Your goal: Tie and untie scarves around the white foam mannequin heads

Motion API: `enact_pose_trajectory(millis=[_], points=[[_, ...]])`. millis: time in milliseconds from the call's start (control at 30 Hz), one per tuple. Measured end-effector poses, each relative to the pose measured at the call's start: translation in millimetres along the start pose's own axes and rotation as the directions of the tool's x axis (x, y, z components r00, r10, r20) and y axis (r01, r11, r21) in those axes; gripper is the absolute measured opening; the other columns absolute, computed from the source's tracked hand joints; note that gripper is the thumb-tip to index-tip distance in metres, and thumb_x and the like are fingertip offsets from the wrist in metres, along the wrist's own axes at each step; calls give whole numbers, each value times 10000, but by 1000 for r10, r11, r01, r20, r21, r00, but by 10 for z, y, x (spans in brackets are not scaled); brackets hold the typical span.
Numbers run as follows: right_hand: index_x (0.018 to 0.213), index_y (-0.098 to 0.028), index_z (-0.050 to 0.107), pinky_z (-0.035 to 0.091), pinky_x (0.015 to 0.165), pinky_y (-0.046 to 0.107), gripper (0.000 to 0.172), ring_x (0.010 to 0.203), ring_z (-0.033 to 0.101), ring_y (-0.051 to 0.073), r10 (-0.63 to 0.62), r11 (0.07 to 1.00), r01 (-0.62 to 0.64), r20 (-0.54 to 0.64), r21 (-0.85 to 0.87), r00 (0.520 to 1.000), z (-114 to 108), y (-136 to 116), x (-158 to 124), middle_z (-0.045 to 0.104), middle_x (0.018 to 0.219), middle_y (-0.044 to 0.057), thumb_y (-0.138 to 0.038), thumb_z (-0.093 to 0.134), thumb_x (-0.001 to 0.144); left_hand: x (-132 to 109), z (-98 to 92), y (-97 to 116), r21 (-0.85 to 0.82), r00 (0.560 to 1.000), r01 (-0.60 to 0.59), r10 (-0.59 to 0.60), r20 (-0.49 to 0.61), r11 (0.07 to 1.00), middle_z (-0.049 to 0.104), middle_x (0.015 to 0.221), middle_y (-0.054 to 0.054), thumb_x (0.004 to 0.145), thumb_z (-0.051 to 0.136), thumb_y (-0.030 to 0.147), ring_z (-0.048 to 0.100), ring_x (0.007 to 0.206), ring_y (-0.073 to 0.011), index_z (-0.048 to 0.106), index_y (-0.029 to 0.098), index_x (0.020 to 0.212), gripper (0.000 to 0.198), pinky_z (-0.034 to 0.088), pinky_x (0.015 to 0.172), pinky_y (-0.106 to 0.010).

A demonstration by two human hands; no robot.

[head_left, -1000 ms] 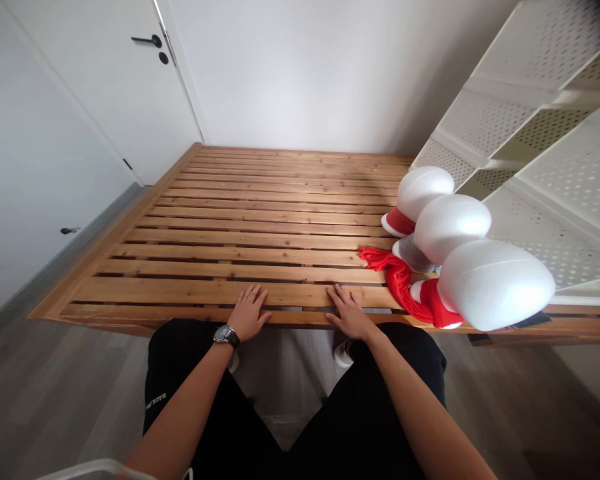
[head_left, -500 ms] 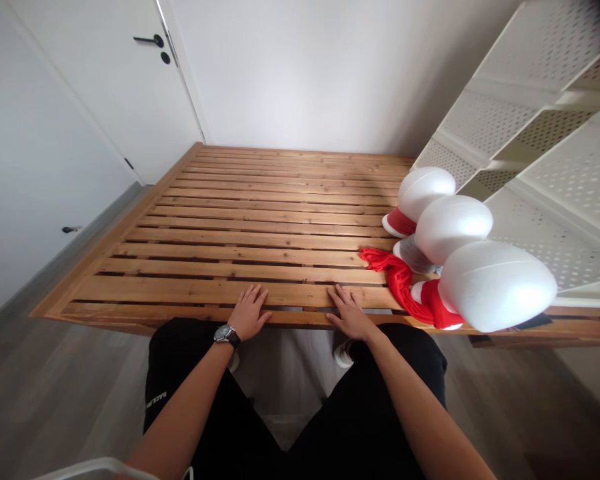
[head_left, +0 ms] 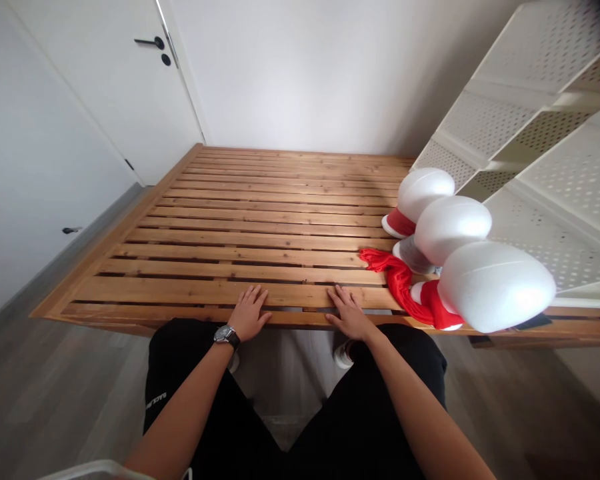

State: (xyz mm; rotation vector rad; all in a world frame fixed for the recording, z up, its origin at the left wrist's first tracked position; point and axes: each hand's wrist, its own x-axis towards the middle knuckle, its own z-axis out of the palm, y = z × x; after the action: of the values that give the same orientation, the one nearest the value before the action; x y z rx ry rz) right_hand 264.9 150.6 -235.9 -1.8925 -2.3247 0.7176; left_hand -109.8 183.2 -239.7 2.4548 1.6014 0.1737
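My left hand [head_left: 249,313] lies flat on the near edge of a slatted wooden platform [head_left: 260,239], fingers spread and holding nothing. A watch [head_left: 226,335] is strapped round that wrist. Resting on the same edge farther right is my right hand [head_left: 350,313], also empty with its fingers apart. To its right stand three white foam heads in a row: a near one [head_left: 497,287], a middle one [head_left: 453,229] and a far one [head_left: 426,193]. A red scarf [head_left: 403,283] wraps the near head's neck and trails left over the slats. Grey cloth [head_left: 416,257] surrounds the middle neck, and dark red cloth [head_left: 401,222] the far one.
White perforated shelving [head_left: 545,213] rises on the right behind the foam heads. A white wall [head_left: 300,80] closes off the far side. At the upper left is a white door [head_left: 105,87] with a black handle [head_left: 150,43]. Grey wood-look flooring [head_left: 100,387] shows below.
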Motion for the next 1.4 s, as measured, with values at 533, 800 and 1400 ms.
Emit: enact_pose_trajectory(millis=[533,800,1400], points=[[1660,-206,199,13,1299,482,810,1615,-2,272,-4,1000,4,1,1,1000,34,30,14,16,1737,125,-582,458,991,-6,-10,12,-22,1000,7,-7,-15,1000,372,1655,-136,946,586,480,300,1546,-351,467,195,1555,683,246,1276,-548],[1658,-204,200,20,1299,476,815,1616,8,261,-8,1000,8,1,-3,1000,32,33,11,26,1736,133,-606,438,990,-4,-24,21,-8,1000,17,-17,10,1000,355,1664,-137,947,576,486,285,1553,-350,455,184,1562,696,233,1282,-540],[1659,-210,195,33,1297,492,823,1616,16,273,-11,1000,11,1,1,1000,52,51,20,10,1736,124,-618,426,983,-8,-23,14,-16,1000,9,-9,9,1000,351,1666,-133,950,566,494,280,1554,-346,446,200,1567,694,229,1280,-543]])
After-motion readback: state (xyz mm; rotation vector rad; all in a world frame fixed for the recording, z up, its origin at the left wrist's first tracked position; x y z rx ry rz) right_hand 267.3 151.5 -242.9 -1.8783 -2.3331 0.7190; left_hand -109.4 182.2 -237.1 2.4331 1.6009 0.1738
